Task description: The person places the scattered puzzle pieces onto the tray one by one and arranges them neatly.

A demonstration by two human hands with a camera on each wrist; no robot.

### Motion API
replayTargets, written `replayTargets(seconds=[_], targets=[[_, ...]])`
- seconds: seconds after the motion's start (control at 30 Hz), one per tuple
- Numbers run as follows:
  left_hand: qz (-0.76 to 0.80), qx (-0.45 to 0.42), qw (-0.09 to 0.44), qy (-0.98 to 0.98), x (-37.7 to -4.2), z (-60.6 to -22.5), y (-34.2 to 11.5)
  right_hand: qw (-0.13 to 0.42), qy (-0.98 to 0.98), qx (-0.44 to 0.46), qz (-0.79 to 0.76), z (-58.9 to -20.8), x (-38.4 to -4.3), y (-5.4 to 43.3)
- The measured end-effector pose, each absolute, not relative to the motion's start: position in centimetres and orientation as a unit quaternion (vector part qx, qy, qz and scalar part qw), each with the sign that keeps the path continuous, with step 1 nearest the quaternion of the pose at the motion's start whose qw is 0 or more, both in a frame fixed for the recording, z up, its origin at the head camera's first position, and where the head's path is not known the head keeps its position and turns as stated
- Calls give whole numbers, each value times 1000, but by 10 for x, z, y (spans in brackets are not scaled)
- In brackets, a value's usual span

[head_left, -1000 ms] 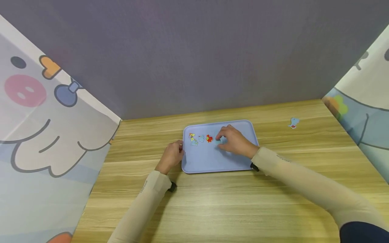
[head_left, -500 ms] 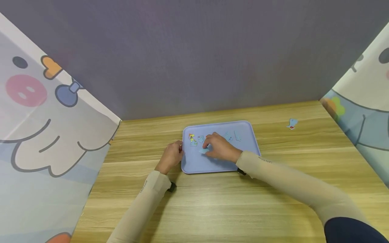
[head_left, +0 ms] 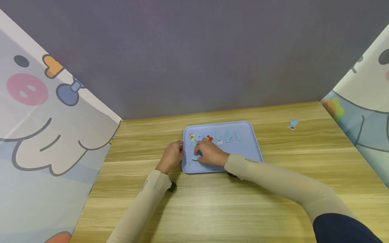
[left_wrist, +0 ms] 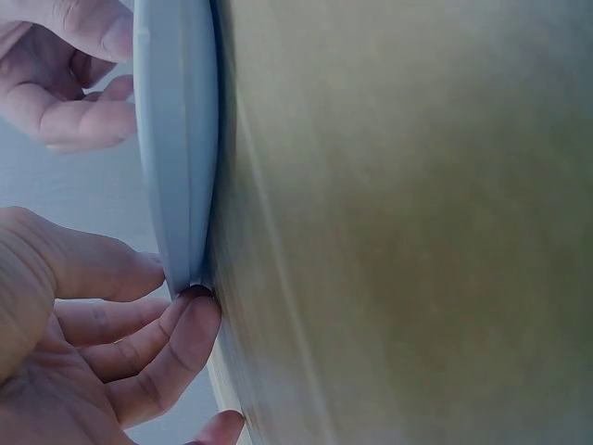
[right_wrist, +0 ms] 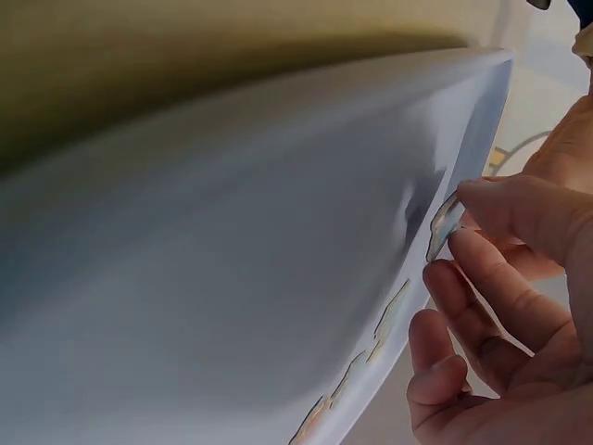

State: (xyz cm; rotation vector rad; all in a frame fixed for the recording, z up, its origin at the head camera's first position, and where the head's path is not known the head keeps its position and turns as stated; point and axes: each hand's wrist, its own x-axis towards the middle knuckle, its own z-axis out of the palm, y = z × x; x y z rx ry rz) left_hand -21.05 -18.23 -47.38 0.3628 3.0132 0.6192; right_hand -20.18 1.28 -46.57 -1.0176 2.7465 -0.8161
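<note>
A light blue-purple tray (head_left: 243, 155) lies on the table. My left hand (head_left: 172, 155) holds its left rim, the thumb on top and the fingertips under the edge in the left wrist view. Over the tray's left part my right hand (head_left: 211, 154) pinches a light blue puzzle piece (right_wrist: 445, 227) between thumb and fingers. Along the tray's far half lie a yellow piece (head_left: 192, 136), a red piece (head_left: 209, 138) and several light blue pieces, such as one with a white strip (head_left: 219, 142) and one farther right (head_left: 238, 136). The right hand partly hides the pieces near it.
Another blue puzzle piece (head_left: 292, 124) with a red spot lies on the wooden table (head_left: 212, 206), right of the tray. A grey panel (head_left: 194, 60) stands behind the table. Cartoon-printed panels (head_left: 54, 135) flank it on both sides.
My right hand has moved left and nearer across the tray, carrying the light blue piece and uncovering pieces on the right. My left hand stays at the rim.
</note>
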Motion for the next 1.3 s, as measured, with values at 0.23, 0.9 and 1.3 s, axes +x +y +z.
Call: replayTargets(seconds=[0.23, 0.9, 1.3], targets=[[203, 108, 36, 973, -211, -472, -182, 54, 912, -329, -240, -465, -204, 4], [197, 108, 42, 974, -211, -471, -182, 79, 922, -314, -212, -460, -203, -3], [204, 105, 42, 972, -209, -473, -182, 76, 923, -302, -226, -445, -193, 21]])
